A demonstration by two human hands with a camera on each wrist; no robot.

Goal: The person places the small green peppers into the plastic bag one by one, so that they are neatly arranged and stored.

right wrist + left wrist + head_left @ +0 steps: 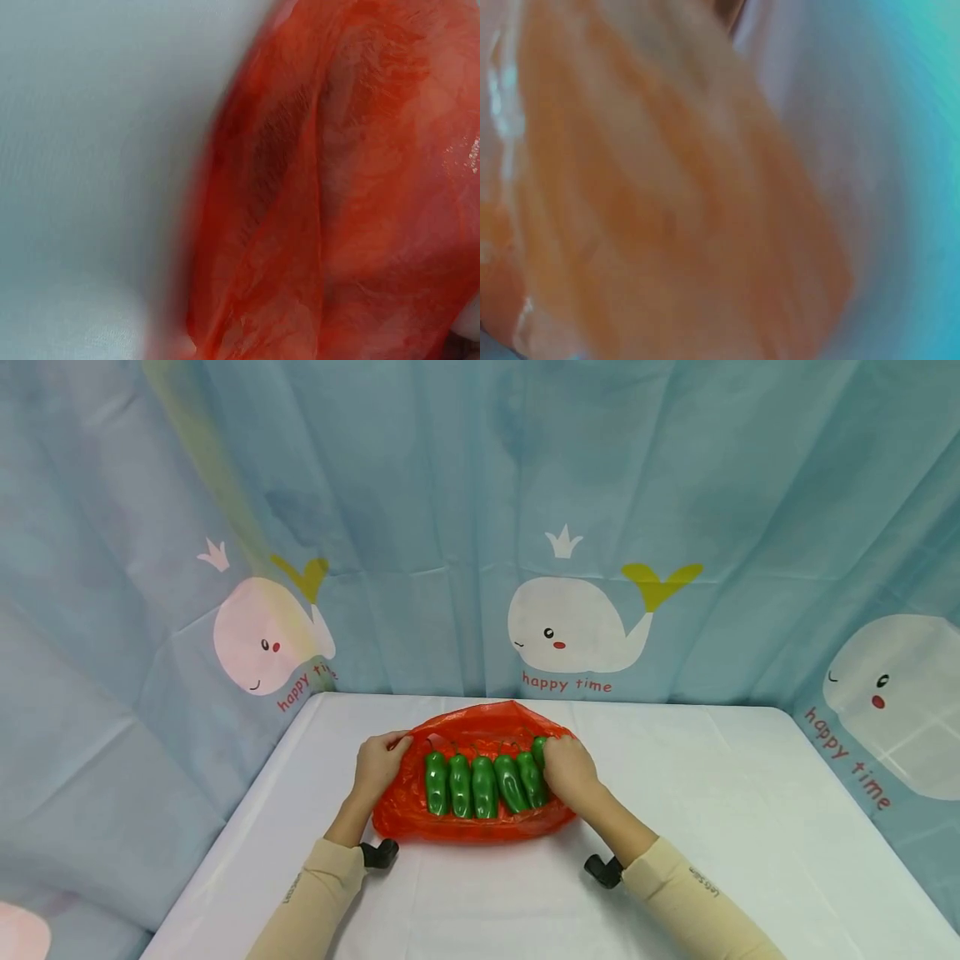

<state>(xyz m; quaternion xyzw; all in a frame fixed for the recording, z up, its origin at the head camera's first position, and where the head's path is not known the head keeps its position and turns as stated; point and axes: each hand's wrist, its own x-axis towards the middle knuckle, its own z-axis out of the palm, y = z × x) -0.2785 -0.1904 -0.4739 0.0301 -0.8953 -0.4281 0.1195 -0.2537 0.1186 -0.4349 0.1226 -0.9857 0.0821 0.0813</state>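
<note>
A red plastic bag [480, 831] lies spread on the white table with its mouth wide open. Inside it, several glossy green peppers [484, 787] lie side by side in a row, stems pointing away. My left hand [377, 767] pinches the bag's left rim between thumb and fingers. At the row's right end, my right hand [572, 770] grips the last green pepper [538, 748], covering its lower part. Blurred bag plastic [675, 225] fills much of the left wrist view. The right wrist view shows creased red plastic [277, 225], with skin just at the lower right corner.
The white table [712, 810] extends around the bag on all sides. Behind it hangs a pale blue curtain [420, 527] printed with whales. A black wrist device [380, 853] sits at the left cuff, and another black device [603, 870] at the right cuff.
</note>
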